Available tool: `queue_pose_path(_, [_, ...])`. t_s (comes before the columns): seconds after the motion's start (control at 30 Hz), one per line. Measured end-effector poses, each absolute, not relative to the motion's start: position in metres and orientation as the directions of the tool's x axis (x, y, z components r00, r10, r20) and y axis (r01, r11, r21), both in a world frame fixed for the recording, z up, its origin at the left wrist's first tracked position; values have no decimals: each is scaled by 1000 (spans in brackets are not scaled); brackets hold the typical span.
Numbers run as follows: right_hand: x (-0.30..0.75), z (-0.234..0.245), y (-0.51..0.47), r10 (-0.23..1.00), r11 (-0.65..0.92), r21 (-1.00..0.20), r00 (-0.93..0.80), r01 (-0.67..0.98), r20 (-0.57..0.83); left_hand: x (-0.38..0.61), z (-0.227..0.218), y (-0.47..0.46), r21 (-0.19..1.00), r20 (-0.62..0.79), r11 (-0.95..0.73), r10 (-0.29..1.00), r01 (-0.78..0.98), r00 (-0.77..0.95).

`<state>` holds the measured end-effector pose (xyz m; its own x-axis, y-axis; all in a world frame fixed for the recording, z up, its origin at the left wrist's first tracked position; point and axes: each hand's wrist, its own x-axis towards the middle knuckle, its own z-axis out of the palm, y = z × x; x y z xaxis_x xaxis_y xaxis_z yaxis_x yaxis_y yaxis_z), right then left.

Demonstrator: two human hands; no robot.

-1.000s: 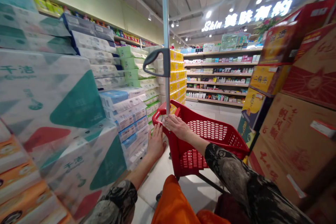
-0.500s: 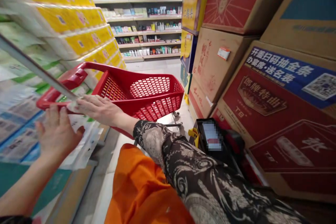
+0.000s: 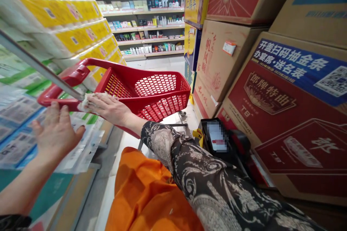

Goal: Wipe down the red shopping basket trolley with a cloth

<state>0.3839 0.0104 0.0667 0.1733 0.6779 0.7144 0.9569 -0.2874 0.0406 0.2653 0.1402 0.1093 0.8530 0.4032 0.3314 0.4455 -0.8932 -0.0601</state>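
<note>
You're in a store aisle on a pale tiled floor (image 3: pixel 159 64), with stacks of yellow-and-white wrapped paper packs (image 3: pixel 54 14) on your left, brown cardboard cartons with red printed panels (image 3: pixel 282 115) piled on your right, and long shelves of small boxes and bottles (image 3: pixel 141 18) at the far end. Below the left stacks runs a tan wooden shelf edge (image 3: pixel 73 191). In front of you is a red plastic shopping trolley with honeycomb-mesh sides (image 3: pixel 159 86), and a thin silver metal pole (image 3: pixel 35 59) runs down to its moulded red handle (image 3: pixel 66 77). Near the bottom of the view are an orange fabric garment (image 3: pixel 151 195), a dark patterned sleeve (image 3: pixel 206 177) on your right arm, and a black device with a pixelated label (image 3: pixel 217 139). Your right hand (image 3: pixel 110 108) lies palm down at the handle's inner end, fingers together and curled slightly, pressing a crumpled white cloth (image 3: pixel 88 103) onto the red plastic. Your left hand (image 3: pixel 56 133) is spread open just below the handle; you can't tell if it touches. The cloth looks light and soft, likely to bunch and slide, so hold it by the wad under your palm. The handle looks stiff and smooth, so grip around the bar, clear of the pole.
</note>
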Motion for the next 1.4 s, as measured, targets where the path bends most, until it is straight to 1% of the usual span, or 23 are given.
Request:
queue_pose_path(0.13, [388,78,11,715,-244,72,129,967,687,272,108,137,-54,324,-896,402,441,856])
queue_pose_path(0.23, [387,89,9,752,-241,107,116,965,649,272,105,135,-82,344,-897,383,434,857])
queue_pose_path(0.3, [384,88,2,787,-248,115,130,962,603,271,104,133,-102,360,-906,351,411,864])
queue_pose_path(0.4, [379,68,-12,860,-232,106,152,967,487,267,101,127,-121,427,-931,265,345,864])
queue_pose_path(0.47, [377,46,-19,892,-210,87,154,974,426,266,97,122,-116,453,-939,241,325,858])
queue_pose_path(0.6, [372,8,-24,921,-170,43,144,984,362,264,77,109,-78,356,-921,331,381,874])
queue_pose_path(0.67, [373,6,-20,916,-145,27,124,989,382,262,62,104,-59,320,-912,367,405,873])
queue_pose_path(0.73, [376,15,-12,883,-107,22,85,994,461,259,47,100,-50,263,-908,391,417,882])
queue_pose_path(0.8, [383,27,-4,834,-58,40,26,998,552,256,34,97,-20,211,-896,430,443,878])
queue_pose_path(0.87, [388,30,1,805,-13,75,-34,997,592,253,24,95,11,168,-882,467,472,868])
queue_pose_path(0.9, [390,25,2,809,15,95,-68,995,583,250,20,93,24,147,-877,477,479,867])
queue_pose_path(0.97, [390,5,-3,829,26,107,-81,994,553,243,12,86,37,101,-879,476,475,874])
queue_pose_path(1.1, [384,-53,-25,903,-42,71,8,997,430,230,-3,72,67,25,-887,459,457,888])
queue_pose_path(1.17, [383,-67,-36,916,-88,39,66,995,396,229,-8,68,78,6,-890,452,450,892])
queue_pose_path(1.2, [384,-66,-40,917,-88,33,67,996,393,230,-9,67,83,1,-890,451,449,893])
queue_pose_path(1.27, [388,-50,-45,901,-63,40,39,997,433,235,-8,65,100,4,-887,454,451,891])
queue_pose_path(1.33, [394,-22,-44,854,-45,64,5,997,521,241,-7,65,117,29,-880,466,460,885])
queue_pose_path(1.4, [401,5,-38,790,-58,82,-4,995,613,246,-6,65,126,59,-878,472,462,880])
